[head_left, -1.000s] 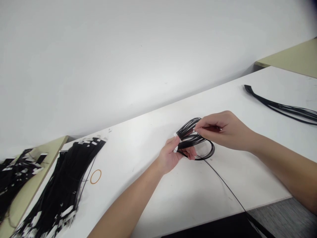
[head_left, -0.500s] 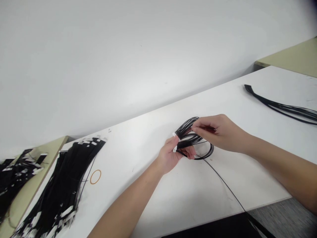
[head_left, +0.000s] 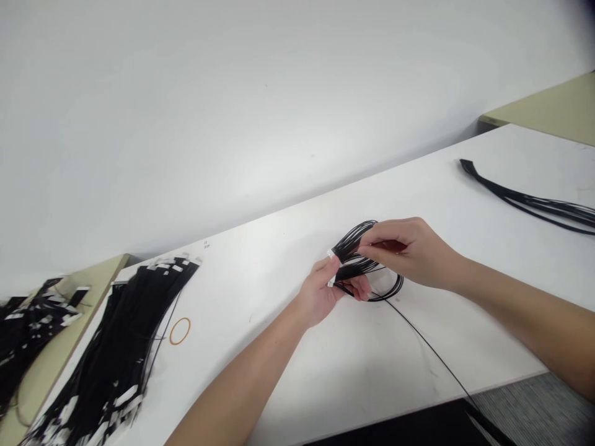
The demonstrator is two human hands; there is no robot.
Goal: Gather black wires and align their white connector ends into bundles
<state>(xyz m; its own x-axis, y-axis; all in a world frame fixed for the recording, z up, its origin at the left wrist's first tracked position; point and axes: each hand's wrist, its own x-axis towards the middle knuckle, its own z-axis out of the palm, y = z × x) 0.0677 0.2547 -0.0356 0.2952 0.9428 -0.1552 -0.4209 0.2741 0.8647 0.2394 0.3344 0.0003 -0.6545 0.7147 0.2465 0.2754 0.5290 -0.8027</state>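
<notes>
A coiled bundle of thin black cables [head_left: 356, 267] with white connectors at its left end is held over the white table. My left hand [head_left: 323, 288] grips it at the connectors, thumb on top and fingers beneath the loops. My right hand [head_left: 400, 248] pinches at the upper right of the coil, its thumb and forefinger pressed together by the strands; what exactly lies between them is partly hidden. One thin black cable [head_left: 430, 347] runs from the coil down to the right, over the table's front edge.
A large pile of black cables with white ends [head_left: 125, 328] lies at the left, beside an orange rubber band [head_left: 180, 331]. More cables [head_left: 37, 328] rest on a yellowish surface at far left. Another black bundle [head_left: 525, 198] lies at the right. A wall [head_left: 232, 124] stands behind the table [head_left: 288, 248].
The coil and my left hand have shifted slightly to the right. My right fingertips have moved slightly left and down along the coil, still pinched.
</notes>
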